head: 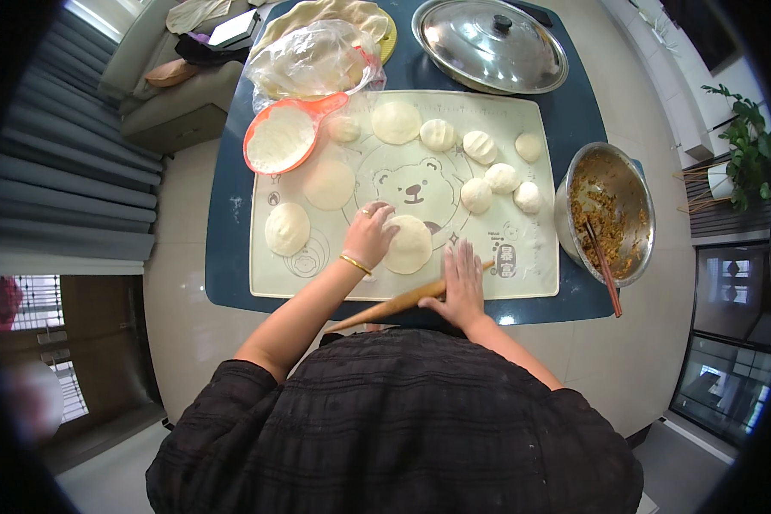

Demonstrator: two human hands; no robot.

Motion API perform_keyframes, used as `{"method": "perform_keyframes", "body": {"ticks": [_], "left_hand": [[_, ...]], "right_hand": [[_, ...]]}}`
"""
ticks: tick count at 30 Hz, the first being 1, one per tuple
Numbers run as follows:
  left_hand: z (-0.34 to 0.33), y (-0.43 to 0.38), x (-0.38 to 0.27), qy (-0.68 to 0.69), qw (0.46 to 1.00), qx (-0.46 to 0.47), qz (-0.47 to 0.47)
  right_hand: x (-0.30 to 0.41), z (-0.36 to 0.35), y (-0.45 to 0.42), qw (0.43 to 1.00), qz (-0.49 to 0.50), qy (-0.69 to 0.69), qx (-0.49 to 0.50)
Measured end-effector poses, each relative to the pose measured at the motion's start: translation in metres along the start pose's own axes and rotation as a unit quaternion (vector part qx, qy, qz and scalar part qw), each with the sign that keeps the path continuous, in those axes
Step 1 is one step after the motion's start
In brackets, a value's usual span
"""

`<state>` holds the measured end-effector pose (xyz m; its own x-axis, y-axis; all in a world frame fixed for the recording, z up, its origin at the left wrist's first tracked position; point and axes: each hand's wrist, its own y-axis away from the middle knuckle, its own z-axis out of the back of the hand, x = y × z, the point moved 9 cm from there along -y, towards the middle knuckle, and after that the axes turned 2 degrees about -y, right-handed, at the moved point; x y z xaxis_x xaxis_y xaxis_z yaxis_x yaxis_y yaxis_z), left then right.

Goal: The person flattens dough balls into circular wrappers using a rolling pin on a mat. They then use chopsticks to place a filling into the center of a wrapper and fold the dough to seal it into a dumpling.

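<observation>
A flattened dough round [408, 245] lies on the pale silicone mat [385, 289] in front of me. At its upper left edge, the thumb and curled fingers of my left hand [369, 232] hold the dough. My right hand [461, 283] lies over a tapered wooden rolling pin [392, 307], fingers stretched forward and thumb out to the side. The pin slants across the mat's near edge, apart from the round. Other flattened rounds [329, 184] lie to the left and at the back. Several small dough pieces [476, 195] sit to the right.
An orange scoop of flour [280, 139] rests on the mat's far left corner. Behind it, a clear plastic bag [315, 61] covers dough. A lidded steel pan [491, 48] stands at the back. At right, a steel bowl [562, 212] holds brown filling and wooden chopsticks [605, 273].
</observation>
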<state>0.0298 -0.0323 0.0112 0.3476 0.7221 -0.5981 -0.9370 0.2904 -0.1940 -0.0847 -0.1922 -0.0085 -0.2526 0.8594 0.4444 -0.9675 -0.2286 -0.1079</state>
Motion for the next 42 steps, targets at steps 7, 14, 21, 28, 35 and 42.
{"method": "perform_keyframes", "body": {"ticks": [7,14,21,28,35,42], "left_hand": [[-0.063,-0.018,0.034,-0.117,0.952,0.244,0.145],[-0.070,-0.020,0.020,-0.069,0.948,0.293,0.101],[-0.080,-0.002,0.028,0.045,0.937,0.306,0.165],[-0.077,-0.001,0.000,-0.022,0.941,0.336,-0.016],[-0.068,-0.008,-0.003,0.053,0.945,0.319,0.053],[-0.080,-0.018,0.008,-0.062,0.936,0.346,0.022]], "right_hand": [[-0.010,0.004,0.029,0.996,0.030,-0.076,-0.034],[-0.016,0.017,0.032,0.995,0.017,-0.081,-0.059],[-0.013,0.022,0.013,0.996,0.021,-0.080,-0.022],[-0.021,0.001,-0.001,0.998,0.006,-0.064,0.004],[-0.024,-0.002,-0.041,0.998,-0.042,0.051,0.018],[-0.009,0.001,-0.005,0.995,-0.010,0.019,0.097]]}}
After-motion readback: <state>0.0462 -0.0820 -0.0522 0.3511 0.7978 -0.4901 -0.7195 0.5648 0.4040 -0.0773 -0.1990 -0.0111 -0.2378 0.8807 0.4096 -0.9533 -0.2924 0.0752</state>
